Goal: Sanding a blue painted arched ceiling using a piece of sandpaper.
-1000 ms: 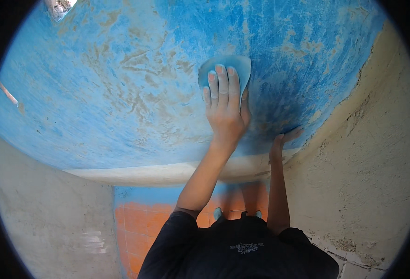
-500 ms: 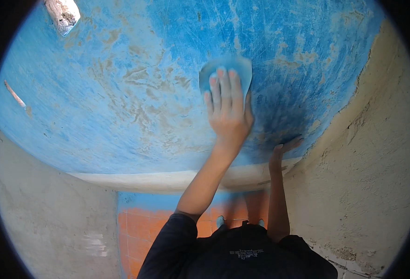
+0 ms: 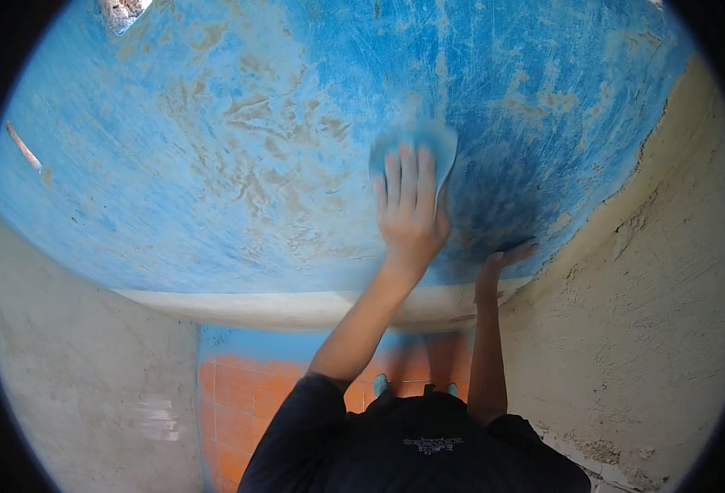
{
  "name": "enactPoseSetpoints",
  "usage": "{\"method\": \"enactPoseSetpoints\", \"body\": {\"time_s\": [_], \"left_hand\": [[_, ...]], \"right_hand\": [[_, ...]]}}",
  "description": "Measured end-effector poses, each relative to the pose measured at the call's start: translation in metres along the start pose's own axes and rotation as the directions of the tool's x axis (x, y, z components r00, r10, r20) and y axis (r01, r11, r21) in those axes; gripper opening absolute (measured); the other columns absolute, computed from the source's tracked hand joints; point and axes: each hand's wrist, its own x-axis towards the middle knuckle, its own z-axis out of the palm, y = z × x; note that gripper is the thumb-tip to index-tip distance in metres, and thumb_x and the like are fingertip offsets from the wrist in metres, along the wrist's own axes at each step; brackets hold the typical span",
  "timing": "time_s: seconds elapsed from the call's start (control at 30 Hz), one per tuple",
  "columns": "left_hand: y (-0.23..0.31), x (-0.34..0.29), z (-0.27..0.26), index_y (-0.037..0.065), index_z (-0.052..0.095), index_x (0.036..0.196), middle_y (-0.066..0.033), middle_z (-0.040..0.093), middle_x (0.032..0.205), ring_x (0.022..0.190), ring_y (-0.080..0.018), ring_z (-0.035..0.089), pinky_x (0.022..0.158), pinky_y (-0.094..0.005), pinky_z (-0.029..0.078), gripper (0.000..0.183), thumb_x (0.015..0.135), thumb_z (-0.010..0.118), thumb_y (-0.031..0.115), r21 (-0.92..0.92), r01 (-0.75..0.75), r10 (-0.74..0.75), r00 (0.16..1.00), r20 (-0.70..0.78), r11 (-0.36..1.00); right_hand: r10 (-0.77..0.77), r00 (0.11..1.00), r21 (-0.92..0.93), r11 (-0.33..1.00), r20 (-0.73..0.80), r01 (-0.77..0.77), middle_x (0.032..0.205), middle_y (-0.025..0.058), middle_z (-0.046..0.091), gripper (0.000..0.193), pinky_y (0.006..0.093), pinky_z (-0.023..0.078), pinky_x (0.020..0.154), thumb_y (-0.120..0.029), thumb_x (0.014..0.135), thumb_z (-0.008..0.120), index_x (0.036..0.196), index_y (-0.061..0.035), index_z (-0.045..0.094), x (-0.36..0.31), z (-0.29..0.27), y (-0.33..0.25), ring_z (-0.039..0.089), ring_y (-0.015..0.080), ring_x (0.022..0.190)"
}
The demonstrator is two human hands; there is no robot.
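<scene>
Head view, sole entry. Item one: your left hand (image 3: 410, 215), fingers pressed together and laid flat, palm down on a blue-grey sanding pad (image 3: 416, 152) of soft rounded shape; only the pad's upper edge shows beyond your fingertips, and it sits flush against the surface, right of centre. Item two: a large curved blue-painted surface (image 3: 214, 148), scuffed and scratched, with tan patches worn through across its middle and left; it ends below in a pale rim (image 3: 280, 306). Item three: your right hand (image 3: 506, 261), lower and to the right, fingers together and bent over the bottom edge of the blue surface just above that rim, apart from the pad; whether it presses or merely rests cannot be told. Item four: a rough beige plastered wall (image 3: 650, 329) to the right and a paler one to the left. Item five: an orange tiled floor (image 3: 239, 403) far below, between your arms. Handling note: keep your palm flat so the pad bears evenly, and let the bracing hand hold you steady.
</scene>
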Motion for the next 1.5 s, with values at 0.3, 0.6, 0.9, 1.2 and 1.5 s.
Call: {"method": "enactPoseSetpoints", "body": {"time_s": [0.3,0.6,0.9,1.2,1.5], "left_hand": [[0.014,0.002,-0.001,-0.007,0.046,0.133,-0.0302,0.042,0.137,0.129,-0.0509,0.036,0.103,-0.0596,0.027,0.047,0.091,0.051,0.014,0.004,0.120,-0.120,0.993,0.009,0.993],[0.000,-0.092,0.004,-0.007,0.045,0.133,-0.0294,0.043,0.137,0.126,-0.0513,0.039,0.103,-0.0596,0.028,0.047,0.090,0.051,0.012,-0.018,0.144,-0.140,0.981,0.131,0.989],[0.010,-0.022,-0.004,-0.007,0.044,0.133,-0.0319,0.041,0.137,0.128,-0.0523,0.035,0.104,-0.0585,0.026,0.047,0.090,0.052,0.009,-0.038,0.151,-0.152,0.988,-0.017,0.988],[0.013,0.037,-0.018,-0.007,0.042,0.135,-0.0317,0.038,0.140,0.132,-0.0520,0.030,0.106,-0.0578,0.024,0.046,0.092,0.050,0.009,-0.011,0.171,-0.171,0.983,-0.065,0.985],[0.005,-0.092,-0.001,-0.007,0.043,0.134,-0.0317,0.039,0.139,0.131,-0.0536,0.030,0.104,-0.0600,0.025,0.045,0.093,0.049,0.009,-0.026,0.238,-0.231,0.961,0.154,0.971]], "right_hand": [[0.020,1.000,-0.112,0.994,0.015,-0.018,0.149,0.0192,-0.031,0.106,0.0593,-0.003,0.110,-0.079,0.083,0.022,0.145,-0.0051,-0.022,0.001,0.003,0.026,-0.022,0.0375,0.140],[-0.043,0.999,-0.104,0.994,-0.007,0.042,0.150,0.0164,-0.029,0.095,0.0548,-0.006,0.111,-0.073,0.088,0.016,0.146,-0.0069,-0.021,-0.002,0.008,0.012,-0.023,0.0329,0.140],[-0.017,0.996,-0.035,0.999,0.092,0.021,0.146,0.0217,-0.035,0.109,0.0584,-0.007,0.109,-0.077,0.084,0.030,0.144,-0.0035,-0.023,0.003,-0.004,0.014,-0.029,0.0380,0.137],[-0.010,0.992,-0.105,0.994,0.124,0.023,0.148,0.0195,-0.033,0.099,0.0574,-0.012,0.108,-0.065,0.091,0.031,0.143,-0.0023,-0.025,-0.004,0.002,0.024,-0.029,0.0388,0.137],[-0.089,0.991,-0.091,0.991,0.101,0.098,0.147,0.0198,-0.035,0.092,0.0548,-0.012,0.109,-0.055,0.096,0.032,0.142,-0.0013,-0.026,0.000,0.009,0.029,-0.031,0.0362,0.136]]}}
